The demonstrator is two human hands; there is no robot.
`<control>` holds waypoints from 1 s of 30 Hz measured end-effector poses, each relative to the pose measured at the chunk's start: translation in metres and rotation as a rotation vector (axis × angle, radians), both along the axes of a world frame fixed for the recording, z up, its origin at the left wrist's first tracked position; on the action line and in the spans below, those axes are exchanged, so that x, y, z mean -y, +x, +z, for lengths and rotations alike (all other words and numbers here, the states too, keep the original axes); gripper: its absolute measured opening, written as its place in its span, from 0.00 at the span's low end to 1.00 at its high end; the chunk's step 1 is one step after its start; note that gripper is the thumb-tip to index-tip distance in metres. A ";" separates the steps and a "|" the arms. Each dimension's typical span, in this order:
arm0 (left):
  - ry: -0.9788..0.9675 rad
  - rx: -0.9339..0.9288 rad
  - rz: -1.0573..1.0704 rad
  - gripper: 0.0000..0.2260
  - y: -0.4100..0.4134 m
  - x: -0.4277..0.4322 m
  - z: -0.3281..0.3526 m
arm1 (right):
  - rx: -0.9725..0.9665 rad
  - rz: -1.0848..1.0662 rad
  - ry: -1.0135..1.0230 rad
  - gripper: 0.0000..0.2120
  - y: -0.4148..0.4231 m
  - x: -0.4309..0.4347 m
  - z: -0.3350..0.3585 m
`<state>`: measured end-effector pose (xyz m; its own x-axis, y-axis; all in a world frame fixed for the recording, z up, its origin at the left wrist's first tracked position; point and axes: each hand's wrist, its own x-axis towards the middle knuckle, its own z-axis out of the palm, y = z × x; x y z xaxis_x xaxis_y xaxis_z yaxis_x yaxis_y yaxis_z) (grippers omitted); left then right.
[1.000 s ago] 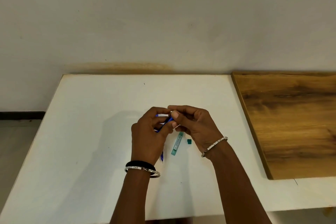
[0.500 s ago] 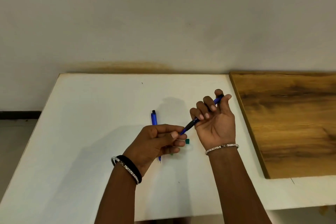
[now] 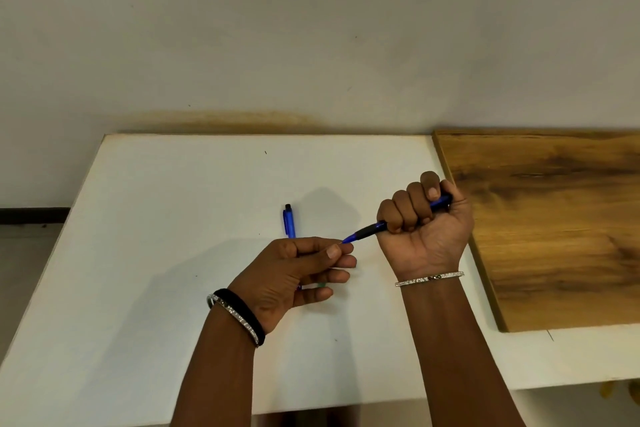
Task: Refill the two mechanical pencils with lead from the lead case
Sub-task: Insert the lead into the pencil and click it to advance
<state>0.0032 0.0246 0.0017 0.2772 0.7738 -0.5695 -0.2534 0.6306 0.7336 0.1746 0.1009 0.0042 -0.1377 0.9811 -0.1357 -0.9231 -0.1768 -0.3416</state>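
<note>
Head view: both hands work above the white table [image 3: 166,225], with a wooden board [image 3: 554,225] lying on its right side.
Right hand [image 3: 426,239]: fingers curled in a full fist round the held pencil [image 3: 372,229], point aimed down-left.
Left hand [image 3: 291,274]: thumb pressed to forefinger in a pinch right at the pencil point. Whatever it pinches is too thin to see, probably a lead.
Change: a second ago both hands were bunched together over the pencil. Half a second ago the right fingers lay loose along the barrel. Now they are clamped tight and the barrel sits steadier.
Second pencil [image 3: 289,220]: flat on the table beyond the left hand, its near end hidden under it, untouched.
Lead case [image 3: 322,285]: only a sliver of green shows beneath the left fingers, on the table.
Reading: the hands have split into holder and feeder. It looks like a lead being offered to the point of the first pencil.
Progress: first pencil in hand, second not yet begun.
Risk: a thin lead snaps easily if it goes in at an angle.
</note>
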 end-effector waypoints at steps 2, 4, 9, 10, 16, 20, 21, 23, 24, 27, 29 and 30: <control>-0.001 0.010 0.008 0.14 0.000 0.000 0.001 | -0.015 -0.001 0.001 0.19 0.000 0.000 0.000; 0.002 0.009 0.010 0.15 0.000 -0.001 0.002 | -0.027 0.001 0.002 0.19 0.000 0.000 -0.001; 0.016 0.003 0.013 0.16 0.000 -0.002 0.002 | -0.031 -0.024 -0.038 0.16 0.001 0.000 -0.002; 0.018 0.005 0.016 0.16 0.000 -0.002 0.002 | -0.035 -0.029 -0.045 0.15 0.001 0.000 -0.001; 0.037 0.032 0.026 0.17 0.001 -0.001 0.002 | -0.055 -0.051 -0.059 0.15 0.001 -0.001 0.003; 0.037 0.031 0.025 0.16 0.000 -0.001 0.002 | -0.056 -0.055 -0.043 0.17 0.000 0.000 0.005; 0.037 0.032 0.026 0.16 0.000 -0.002 0.002 | -0.045 -0.057 -0.042 0.16 0.000 0.000 0.005; 0.038 0.036 0.028 0.16 0.000 -0.002 0.003 | -0.026 -0.062 -0.039 0.14 0.000 -0.001 0.006; 0.040 0.037 0.029 0.16 0.000 -0.002 0.003 | -0.021 -0.063 -0.035 0.13 0.000 -0.001 0.007; 0.046 0.034 0.024 0.16 0.000 -0.001 0.003 | -0.028 -0.067 -0.027 0.15 0.000 0.000 0.008; 0.046 0.031 0.021 0.15 0.000 -0.001 0.004 | -0.030 -0.066 -0.022 0.17 0.000 0.000 0.008; 0.046 0.030 0.023 0.15 0.000 -0.002 0.004 | -0.026 -0.063 -0.020 0.17 0.000 0.000 0.009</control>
